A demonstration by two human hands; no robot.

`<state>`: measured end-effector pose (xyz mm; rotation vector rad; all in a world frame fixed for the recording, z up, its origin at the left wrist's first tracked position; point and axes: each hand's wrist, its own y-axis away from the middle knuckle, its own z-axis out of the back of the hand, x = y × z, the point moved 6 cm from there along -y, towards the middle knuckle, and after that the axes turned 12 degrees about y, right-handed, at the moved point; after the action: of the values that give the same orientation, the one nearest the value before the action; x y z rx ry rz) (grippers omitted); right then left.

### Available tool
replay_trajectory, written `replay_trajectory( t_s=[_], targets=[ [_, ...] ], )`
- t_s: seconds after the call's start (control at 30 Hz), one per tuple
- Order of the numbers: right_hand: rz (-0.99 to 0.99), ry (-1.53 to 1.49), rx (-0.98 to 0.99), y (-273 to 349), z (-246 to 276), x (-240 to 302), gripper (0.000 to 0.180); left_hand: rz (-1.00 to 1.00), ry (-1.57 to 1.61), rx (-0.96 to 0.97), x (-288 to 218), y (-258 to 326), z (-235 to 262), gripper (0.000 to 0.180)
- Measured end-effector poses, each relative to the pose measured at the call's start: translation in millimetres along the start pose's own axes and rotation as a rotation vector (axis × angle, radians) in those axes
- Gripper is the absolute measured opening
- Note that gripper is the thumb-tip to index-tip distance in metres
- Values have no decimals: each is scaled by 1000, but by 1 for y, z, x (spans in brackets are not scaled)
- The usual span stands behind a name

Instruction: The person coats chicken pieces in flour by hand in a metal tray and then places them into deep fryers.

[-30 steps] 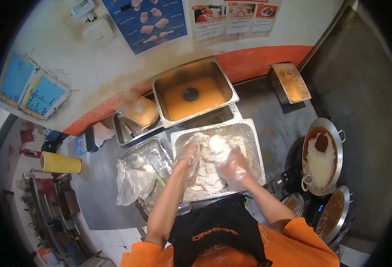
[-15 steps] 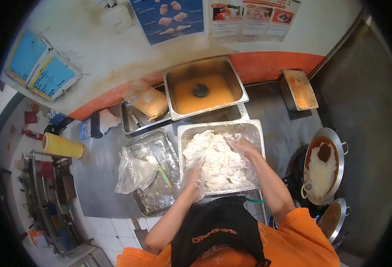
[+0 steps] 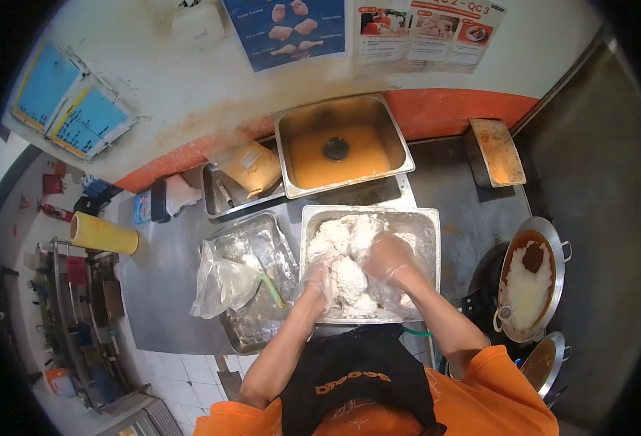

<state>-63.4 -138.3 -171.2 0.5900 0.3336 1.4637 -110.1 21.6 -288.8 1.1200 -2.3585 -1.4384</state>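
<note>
A deep steel pan (image 3: 428, 225) in front of me holds white flour and lumpy, flour-coated pieces (image 3: 349, 282). Both of my hands wear clear plastic gloves and are down in the pan. My left hand (image 3: 320, 281) curves against the left side of a floured lump, its fingertips partly buried. On the other side my right hand (image 3: 391, 257) bends over the coated pieces with its fingers curled down into the flour. What lies inside the lumps cannot be seen.
Behind stands a pan of orange liquid (image 3: 364, 163) with a dark round object in it. Left are a floury tray (image 3: 251, 330), a plastic bag (image 3: 222, 282) and a yellow cylinder (image 3: 105, 234). To the right, a wok of foaming oil (image 3: 527, 283) sits near a second wok (image 3: 546, 363).
My right hand has come inward from the pan's right side onto the coated pieces. The flour heap has shifted, and rounder lumps show between my hands. The view has moved slightly.
</note>
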Motion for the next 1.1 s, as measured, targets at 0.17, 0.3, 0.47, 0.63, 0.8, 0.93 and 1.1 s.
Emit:
replay_trajectory(
  t_s=[0.17, 0.3, 0.47, 0.63, 0.8, 0.93, 1.1],
  targets=[
    [258, 17, 158, 20, 22, 20, 67, 23, -37, 60, -16, 80, -31, 49],
    [67, -4, 101, -51, -5, -45, 30, -71, -237, -105, -4, 49, 14, 59],
    [331, -158, 172, -114, -98, -78, 34, -37, -71, 30, 11, -2, -14, 55],
    [404, -888, 262, -124, -128, -51, 25, -63, 10, 84, 25, -23, 6, 48],
    [80, -642, 130, -43, -40, -19, 50, 8, 18, 263, 16, 3, 2, 41],
    [174, -193, -110, 3, -11, -10, 38, -260, -248, 506, -11, 52, -37, 39],
    [119, -121, 126, 7, -10, -49, 49, 103, 129, 242, -6, 70, -32, 52]
  ],
)
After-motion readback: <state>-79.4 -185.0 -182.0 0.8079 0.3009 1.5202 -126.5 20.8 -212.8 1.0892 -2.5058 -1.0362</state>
